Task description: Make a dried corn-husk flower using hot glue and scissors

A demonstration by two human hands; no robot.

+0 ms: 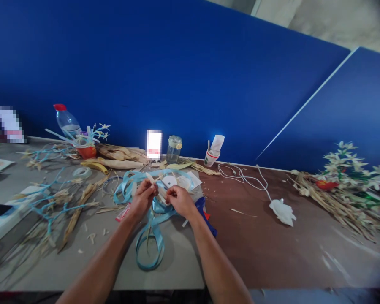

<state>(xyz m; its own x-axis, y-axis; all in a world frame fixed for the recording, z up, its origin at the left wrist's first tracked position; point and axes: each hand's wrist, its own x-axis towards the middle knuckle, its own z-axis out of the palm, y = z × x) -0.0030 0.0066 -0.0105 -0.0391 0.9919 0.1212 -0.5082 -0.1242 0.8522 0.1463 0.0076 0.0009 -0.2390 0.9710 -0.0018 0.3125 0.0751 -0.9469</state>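
My left hand [145,195] is closed in a pinch, with a small pale strip [150,178] that looks like dried husk sticking up from its fingers. Close by on the right, my right hand [179,199] is also pinched; what its fingertips hold is too small to make out. Light blue ribbon [123,188] lies in loops beneath and behind both hands, and one loop [150,266] trails toward me. A white spool [169,180] sits behind the hands. Partly hidden by my right forearm is a blue tool with a red part [213,230].
Blue-wrapped stems [52,211] and dried husks [123,154] lie at left and back. A bottle [68,122], red cup [86,151], jar [174,150] and white cup [211,158] stand along the blue partition [177,76]. White cable [250,181] and dried flowers [348,169] are at right.
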